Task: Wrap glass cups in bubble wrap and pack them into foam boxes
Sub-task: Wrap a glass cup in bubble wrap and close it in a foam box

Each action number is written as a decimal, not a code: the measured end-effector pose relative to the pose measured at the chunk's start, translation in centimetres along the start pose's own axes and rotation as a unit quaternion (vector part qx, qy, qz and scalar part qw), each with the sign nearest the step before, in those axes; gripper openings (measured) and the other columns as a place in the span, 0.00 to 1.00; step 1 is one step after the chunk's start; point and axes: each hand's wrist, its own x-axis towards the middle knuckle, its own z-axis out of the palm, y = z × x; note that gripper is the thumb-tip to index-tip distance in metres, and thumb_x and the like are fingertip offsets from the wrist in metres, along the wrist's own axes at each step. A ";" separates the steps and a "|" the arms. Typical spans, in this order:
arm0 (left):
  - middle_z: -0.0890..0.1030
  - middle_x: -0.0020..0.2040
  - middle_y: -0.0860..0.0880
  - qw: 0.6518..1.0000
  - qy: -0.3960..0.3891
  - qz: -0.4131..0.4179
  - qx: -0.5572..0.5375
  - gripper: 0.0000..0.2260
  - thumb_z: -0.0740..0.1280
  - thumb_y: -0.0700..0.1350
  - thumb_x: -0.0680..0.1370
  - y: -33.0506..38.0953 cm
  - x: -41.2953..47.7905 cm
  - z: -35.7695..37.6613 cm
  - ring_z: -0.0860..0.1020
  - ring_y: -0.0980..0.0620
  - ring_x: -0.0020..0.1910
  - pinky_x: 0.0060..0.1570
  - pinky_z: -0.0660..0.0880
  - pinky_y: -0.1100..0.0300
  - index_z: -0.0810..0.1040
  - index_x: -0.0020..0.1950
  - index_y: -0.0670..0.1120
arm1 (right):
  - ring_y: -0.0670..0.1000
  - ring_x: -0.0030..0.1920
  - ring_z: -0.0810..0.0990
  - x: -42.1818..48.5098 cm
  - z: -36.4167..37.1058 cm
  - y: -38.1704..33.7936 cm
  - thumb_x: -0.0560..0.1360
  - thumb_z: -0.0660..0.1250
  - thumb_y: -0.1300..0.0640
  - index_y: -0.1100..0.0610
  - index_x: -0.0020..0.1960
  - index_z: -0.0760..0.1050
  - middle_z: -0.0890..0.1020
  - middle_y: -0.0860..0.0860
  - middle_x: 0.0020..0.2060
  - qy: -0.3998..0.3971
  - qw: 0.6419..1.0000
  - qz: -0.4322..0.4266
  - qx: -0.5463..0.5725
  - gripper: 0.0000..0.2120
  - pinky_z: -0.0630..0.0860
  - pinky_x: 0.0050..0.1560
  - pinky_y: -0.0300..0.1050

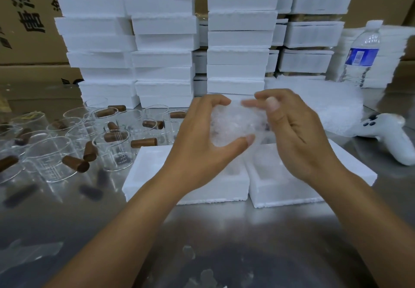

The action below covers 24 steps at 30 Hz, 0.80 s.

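Observation:
Between my two hands is a cup bundled in bubble wrap, held in the air above two open foam boxes. My left hand grips the bundle from the left, thumb under it and fingers curled over its top. From the right, my right hand pinches the wrap with fingers and thumb. The left foam box and the right foam box lie side by side on the steel table. Several bare glass cups with brown wooden handles stand to the left.
Stacks of closed white foam boxes fill the back. A sheet pile of bubble wrap lies at the right, with a water bottle behind it and a white controller beside it. Cardboard cartons stand at the far left.

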 end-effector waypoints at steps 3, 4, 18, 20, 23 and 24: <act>0.71 0.54 0.61 0.998 0.032 -0.030 -0.040 0.17 0.71 0.57 0.67 0.3 0.1 -0.3 0.71 0.69 0.52 0.49 0.67 0.74 0.68 0.51 0.62 | 0.31 0.49 0.74 0.7 -1.0 0.4 0.79 0.57 0.47 0.46 0.57 0.75 0.78 0.39 0.50 0.090 0.991 0.081 0.062 0.11 0.68 0.49 0.23; 0.71 0.54 0.62 0.997 0.034 -0.043 -0.056 0.17 0.71 0.58 0.67 0.4 0.1 -0.3 0.72 0.67 0.52 0.49 0.69 0.70 0.68 0.51 0.62 | 0.31 0.44 0.75 1.0 -1.3 0.6 0.79 0.60 0.48 0.47 0.54 0.77 0.79 0.40 0.47 0.084 0.985 0.126 0.087 0.09 0.68 0.45 0.23; 0.77 0.57 0.61 0.966 -0.085 -0.071 -0.233 0.24 0.70 0.63 0.67 1.2 -0.2 0.8 0.77 0.63 0.55 0.51 0.73 0.70 0.69 0.60 0.63 | 0.43 0.21 0.69 1.8 -3.5 2.0 0.79 0.60 0.56 0.55 0.32 0.71 0.72 0.44 0.20 0.041 0.908 0.302 0.286 0.16 0.67 0.22 0.32; 0.79 0.53 0.58 0.971 -0.073 -0.069 -0.218 0.19 0.66 0.63 0.69 1.0 -0.1 0.7 0.78 0.61 0.54 0.51 0.73 0.67 0.72 0.57 0.60 | 0.44 0.23 0.68 1.9 -3.7 2.7 0.79 0.61 0.54 0.54 0.32 0.70 0.70 0.45 0.21 0.045 0.926 0.298 0.228 0.16 0.67 0.25 0.34; 0.78 0.53 0.63 0.984 -0.107 -0.050 -0.131 0.18 0.68 0.65 0.70 0.7 -0.4 0.6 0.75 0.65 0.56 0.57 0.71 0.68 0.71 0.57 0.63 | 0.48 0.28 0.65 1.7 -3.7 3.5 0.79 0.61 0.54 0.55 0.32 0.70 0.69 0.48 0.25 0.014 0.942 0.281 0.182 0.16 0.63 0.30 0.40; 0.76 0.54 0.66 0.985 -0.134 -0.048 -0.096 0.22 0.68 0.68 0.67 0.7 -0.6 0.6 0.73 0.67 0.58 0.57 0.69 0.72 0.69 0.58 0.65 | 0.49 0.28 0.64 1.6 -3.6 3.6 0.79 0.61 0.54 0.55 0.32 0.70 0.69 0.48 0.25 0.000 0.947 0.273 0.169 0.16 0.62 0.30 0.41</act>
